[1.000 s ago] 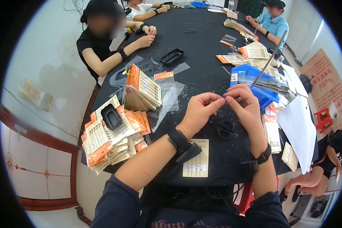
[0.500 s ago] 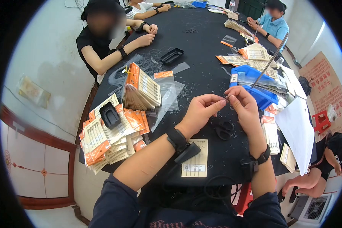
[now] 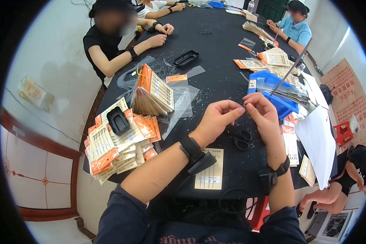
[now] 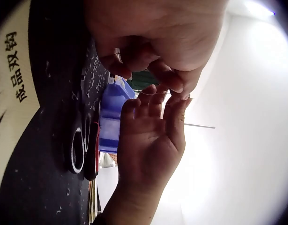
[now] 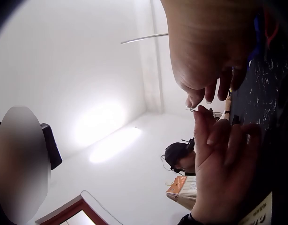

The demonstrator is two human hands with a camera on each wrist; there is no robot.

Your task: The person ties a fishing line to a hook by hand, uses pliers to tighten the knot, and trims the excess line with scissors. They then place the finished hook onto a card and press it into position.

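Above the black table, my left hand (image 3: pixel 218 120) and right hand (image 3: pixel 263 112) meet at their fingertips. In the left wrist view a fine line (image 4: pixel 151 93) runs between the fingers of my left hand (image 4: pixel 158 37) and my right hand (image 4: pixel 151 136). Thumb and index finger of each hand pinch it. A tiny hook-like piece (image 5: pixel 190 109) shows at the fingertips in the right wrist view. Black scissors (image 3: pixel 242 140) lie below the hands, and a cream card (image 3: pixel 209 170) lies nearer my body.
Stacked cards (image 3: pixel 103 148) with a black tray (image 3: pixel 118 120) on top and a standing card bundle (image 3: pixel 155 91) are at the left. A blue bin (image 3: pixel 286 104) holding packets and a metal rod (image 3: pixel 290 67) is at the right, beside white paper (image 3: pixel 315 130). Other people sit around the table.
The head view has shifted slightly. My hands stay together at the fingertips, with only small finger movements.
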